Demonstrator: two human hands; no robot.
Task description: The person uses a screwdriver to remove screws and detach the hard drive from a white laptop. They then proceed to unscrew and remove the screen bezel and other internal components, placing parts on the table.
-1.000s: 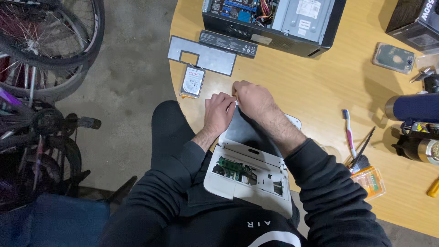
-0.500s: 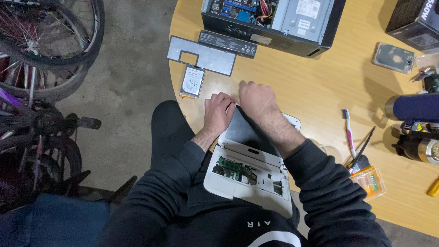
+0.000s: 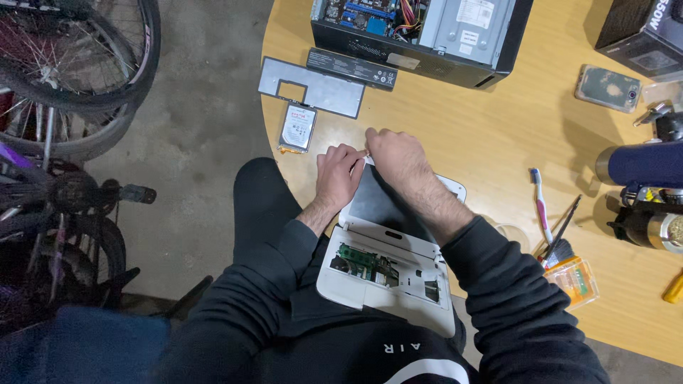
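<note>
White laptop [image 3: 388,263], underside up, rests on my lap at the bench [image 3: 491,149] edge, lower centre of frame. Left hand [image 3: 340,176] and right hand [image 3: 400,153] both pinch its far corner. I judge: prying step; next needs steady lift.

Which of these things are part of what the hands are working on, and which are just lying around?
In hand: left hand, right hand, white laptop, its grey cover panel, battery, hard drive.

Lying about: desktop case, phone, toothbrush, bicycle.
</note>
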